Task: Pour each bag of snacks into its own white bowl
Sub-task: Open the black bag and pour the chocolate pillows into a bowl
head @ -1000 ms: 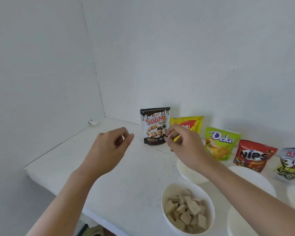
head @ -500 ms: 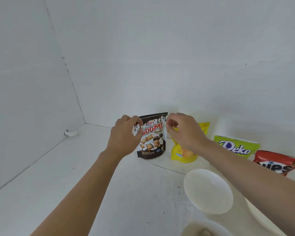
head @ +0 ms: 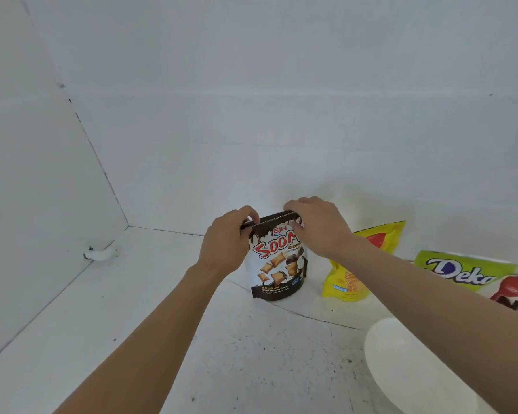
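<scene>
black-and-white soomi bag (head: 277,264) stands upright on the white table (head: 162,309) by the back wall, left of the yellow bag (head: 359,264) and the green deka bag (head: 461,270). over the last 1 second the 2 hands have come in from mid-air onto it: the left hand (head: 226,243) now pinches its top-left corner and the right hand (head: 317,227) pinches the top seal further right. that looks like the start of tearing it open, so nothing has yet been poured into the empty white bowl (head: 401,363) at front right.
</scene>
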{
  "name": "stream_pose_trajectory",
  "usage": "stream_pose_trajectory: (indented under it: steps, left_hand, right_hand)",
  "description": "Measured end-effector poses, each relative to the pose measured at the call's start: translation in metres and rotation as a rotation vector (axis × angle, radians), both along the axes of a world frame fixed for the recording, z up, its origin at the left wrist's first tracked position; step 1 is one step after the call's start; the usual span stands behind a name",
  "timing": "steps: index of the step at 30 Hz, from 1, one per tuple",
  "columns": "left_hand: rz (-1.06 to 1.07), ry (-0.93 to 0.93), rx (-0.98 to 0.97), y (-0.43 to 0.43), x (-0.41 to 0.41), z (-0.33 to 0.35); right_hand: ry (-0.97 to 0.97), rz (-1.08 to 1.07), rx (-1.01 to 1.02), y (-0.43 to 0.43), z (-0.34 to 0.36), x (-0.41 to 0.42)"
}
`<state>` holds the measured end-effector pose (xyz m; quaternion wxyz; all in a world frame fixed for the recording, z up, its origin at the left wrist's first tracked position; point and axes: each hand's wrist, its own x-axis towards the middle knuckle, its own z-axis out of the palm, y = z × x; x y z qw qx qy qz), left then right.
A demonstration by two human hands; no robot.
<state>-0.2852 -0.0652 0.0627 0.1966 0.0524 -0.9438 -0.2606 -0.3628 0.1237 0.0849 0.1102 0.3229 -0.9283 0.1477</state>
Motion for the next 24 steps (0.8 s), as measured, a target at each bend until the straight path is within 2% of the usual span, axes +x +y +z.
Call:
stream_pose_trajectory:
  steps: [3, 11, 19, 24]
  left_hand:
    - [-0.006, 0.014, 0.033, -0.008, 0.007, 0.001]
    - [-0.056, 0.025, 0.025, -0.016, 0.079, 0.021]
    - [-0.091, 0.064, -0.024, 0.016, 0.151, 0.030]
    - [-0.137, 0.056, -0.047, 0.050, 0.186, 0.018]
  right_hand:
    - [0.083, 0.042, -0.045, -0.002, -0.005, 0.001]
    - [0.109, 0.234, -0.198, 0.004, -0.006, 0.055]
    - [0.062, 0.327, -0.309, 0.049, -0.002, 0.121]
    - [0.077, 0.350, -0.289, 0.085, -0.014, 0.150]
